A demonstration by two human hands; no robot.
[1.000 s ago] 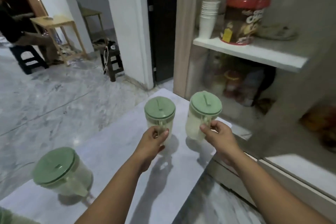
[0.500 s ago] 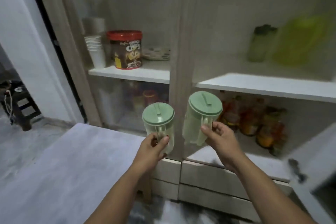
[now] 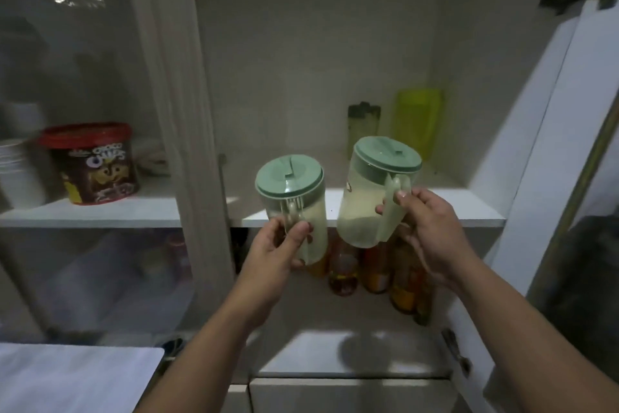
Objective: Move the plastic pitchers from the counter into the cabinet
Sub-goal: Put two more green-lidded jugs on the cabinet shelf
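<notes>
I hold two clear plastic pitchers with pale green lids in the air before the open cabinet. My left hand [image 3: 279,245] grips the handle of the left pitcher [image 3: 294,198], which stays upright. My right hand [image 3: 428,228] grips the handle of the right pitcher [image 3: 368,198], which tilts a little to the left. Both pitchers hang just in front of the edge of the white upper shelf [image 3: 469,211], at about its height. The shelf's right compartment stands open behind them.
At the back of the shelf stand a dark bottle [image 3: 363,124] and a yellow-green container [image 3: 417,121]. Several bottles [image 3: 375,268] fill the shelf below. Behind the glass door on the left sit a cereal tub [image 3: 92,164] and stacked cups [image 3: 16,171]. The open door [image 3: 549,111] is at right; the counter corner [image 3: 73,375] is at lower left.
I have turned from the counter to face the cabinet and come closer. Both pitchers have risen from counter level to the height of the upper shelf, still held by their handles.
</notes>
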